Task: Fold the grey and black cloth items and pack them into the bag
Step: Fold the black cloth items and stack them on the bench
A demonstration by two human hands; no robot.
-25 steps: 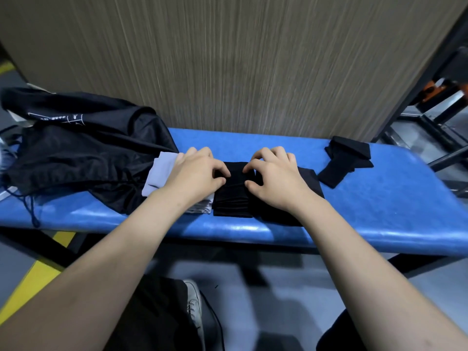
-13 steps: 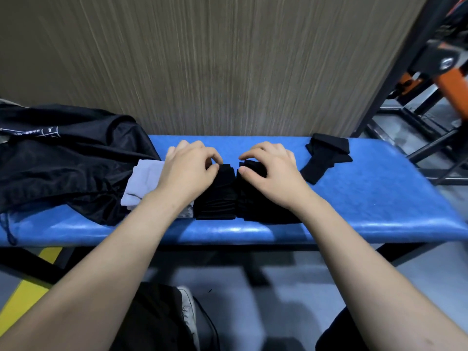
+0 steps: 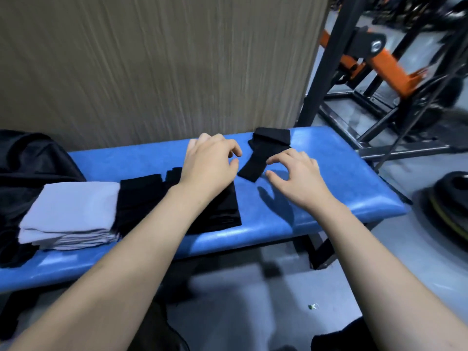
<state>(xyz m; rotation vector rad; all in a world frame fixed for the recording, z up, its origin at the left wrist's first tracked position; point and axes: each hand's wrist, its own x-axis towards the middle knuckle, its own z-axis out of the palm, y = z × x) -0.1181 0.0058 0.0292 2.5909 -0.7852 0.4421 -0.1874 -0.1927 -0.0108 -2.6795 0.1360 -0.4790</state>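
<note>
A stack of folded grey cloths (image 3: 71,214) lies on the blue bench (image 3: 316,211), with folded black cloths (image 3: 141,198) right beside it. At the far left edge sits the black bag (image 3: 30,163). An unfolded black cloth (image 3: 266,153) lies toward the bench's right end. My left hand (image 3: 210,163) hovers just left of that cloth with loosely curled fingers, holding nothing. My right hand (image 3: 296,176) hovers just right of it, fingers spread, its fingertips close to the cloth's near end.
A brown panel wall (image 3: 152,67) stands behind the bench. Black and orange gym machine frames (image 3: 379,62) stand to the right, and dark weight plates (image 3: 448,203) lie on the grey floor beside the bench's right end.
Both hands let go of the folded black cloths and moved right toward the unfolded black cloth. The view swung right, so the bag is now mostly out of frame.
</note>
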